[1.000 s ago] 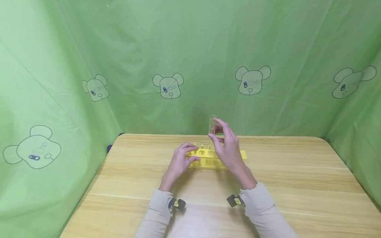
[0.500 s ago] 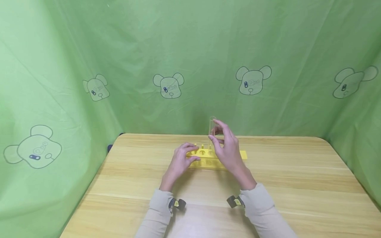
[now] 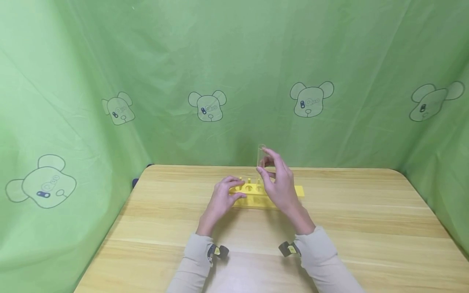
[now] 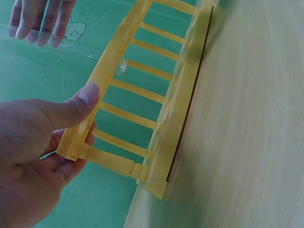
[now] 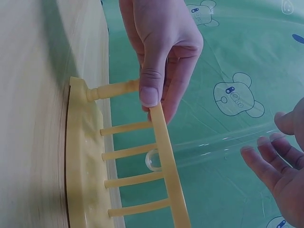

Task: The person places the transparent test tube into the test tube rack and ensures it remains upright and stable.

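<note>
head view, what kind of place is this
Probably a staged recording booth, not a real lab: green cloth with cartoon bear prints walls in a light wooden table that carries only a yellow plastic test-tube rack and a clear glass test tube.

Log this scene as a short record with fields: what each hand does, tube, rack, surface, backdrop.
left hand: grips the left end of the rack's top bar, thumb on top
right hand: holds the tube near its top
tube: clear glass, upright, its round bottom in a hole of the rack's top bar
rack: yellow plastic, standing on the table
table: light wood
backdrop: green cloth printed with bear heads
</note>
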`<state>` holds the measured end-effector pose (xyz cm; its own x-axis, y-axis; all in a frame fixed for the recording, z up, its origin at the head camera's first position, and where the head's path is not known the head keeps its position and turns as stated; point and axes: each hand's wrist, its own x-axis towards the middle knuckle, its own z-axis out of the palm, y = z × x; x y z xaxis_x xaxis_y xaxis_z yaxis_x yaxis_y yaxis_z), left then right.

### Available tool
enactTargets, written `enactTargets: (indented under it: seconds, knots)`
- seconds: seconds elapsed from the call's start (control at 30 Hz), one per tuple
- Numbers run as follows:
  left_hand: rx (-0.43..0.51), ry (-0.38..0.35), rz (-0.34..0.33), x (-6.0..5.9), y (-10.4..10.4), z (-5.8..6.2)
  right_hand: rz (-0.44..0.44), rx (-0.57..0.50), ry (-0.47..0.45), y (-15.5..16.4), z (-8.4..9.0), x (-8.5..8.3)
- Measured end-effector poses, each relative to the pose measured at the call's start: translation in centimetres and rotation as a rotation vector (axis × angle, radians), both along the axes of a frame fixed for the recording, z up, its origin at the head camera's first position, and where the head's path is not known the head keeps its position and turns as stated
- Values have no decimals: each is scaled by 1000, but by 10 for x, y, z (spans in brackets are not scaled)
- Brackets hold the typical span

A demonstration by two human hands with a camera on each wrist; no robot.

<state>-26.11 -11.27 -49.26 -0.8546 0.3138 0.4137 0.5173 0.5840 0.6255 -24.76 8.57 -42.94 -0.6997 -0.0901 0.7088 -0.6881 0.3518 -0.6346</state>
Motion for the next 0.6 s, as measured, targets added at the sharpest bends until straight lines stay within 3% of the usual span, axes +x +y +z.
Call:
enactTargets:
  seconds: [0.6]
  knots:
    - [-4, -19, 2, 1, 0, 2, -7, -3, -23, 0, -6, 1]
